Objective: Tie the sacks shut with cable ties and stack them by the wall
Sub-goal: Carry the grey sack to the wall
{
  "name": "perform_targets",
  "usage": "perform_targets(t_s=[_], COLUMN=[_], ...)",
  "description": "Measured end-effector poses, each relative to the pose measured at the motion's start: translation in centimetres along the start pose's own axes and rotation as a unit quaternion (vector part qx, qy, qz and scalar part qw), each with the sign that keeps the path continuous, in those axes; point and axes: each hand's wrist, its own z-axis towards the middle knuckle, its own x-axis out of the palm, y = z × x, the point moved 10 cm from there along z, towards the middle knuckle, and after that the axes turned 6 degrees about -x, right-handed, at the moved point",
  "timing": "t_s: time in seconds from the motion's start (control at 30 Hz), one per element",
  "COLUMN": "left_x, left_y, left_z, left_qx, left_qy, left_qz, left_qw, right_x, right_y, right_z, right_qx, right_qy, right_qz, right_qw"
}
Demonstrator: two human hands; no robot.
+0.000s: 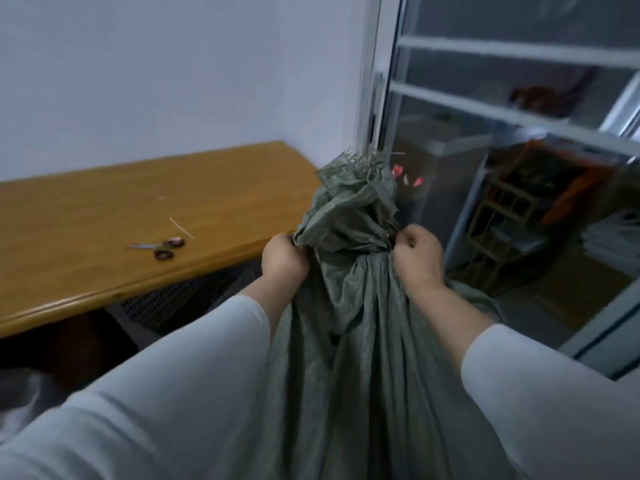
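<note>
A grey-green woven sack (pixel 349 327) stands upright in front of me, its mouth bunched into a frayed tuft (pixel 356 188) at the top. My left hand (pixel 282 259) grips the gathered neck on its left side. My right hand (pixel 417 258) grips the neck on the right, fingers curled into the folds. Whether a cable tie circles the neck is hidden by the folds and my fingers. A thin white cable tie (pixel 180 227) lies loose on the wooden table.
A wooden table (pixel 104 209) runs along the white wall (pixel 173 71) to the left, with scissors (pixel 161 247) on it. A glass sliding door with a white frame (pixel 372 98) stands right behind the sack. Dark clutter sits under the table.
</note>
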Motion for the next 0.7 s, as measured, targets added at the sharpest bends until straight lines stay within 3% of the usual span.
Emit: perform_targets(t_s=[0.4, 0.7], left_x=[-16.7, -28.7], left_y=[-22.6, -33.4], left_z=[-6.8, -5.6], left_qx=[0.112, 0.195], left_qy=[-0.104, -0.164], left_qz=[-0.182, -0.22], left_qw=[0.971, 0.942], right_x=[-20.0, -24.9], right_y=[21.8, 35.6], right_z=[5.5, 10.1], right_qx=[-0.1, -0.184], right_qy=[-0.159, -0.254], right_qz=[0.043, 0.035], right_qw=[0.981, 0.949])
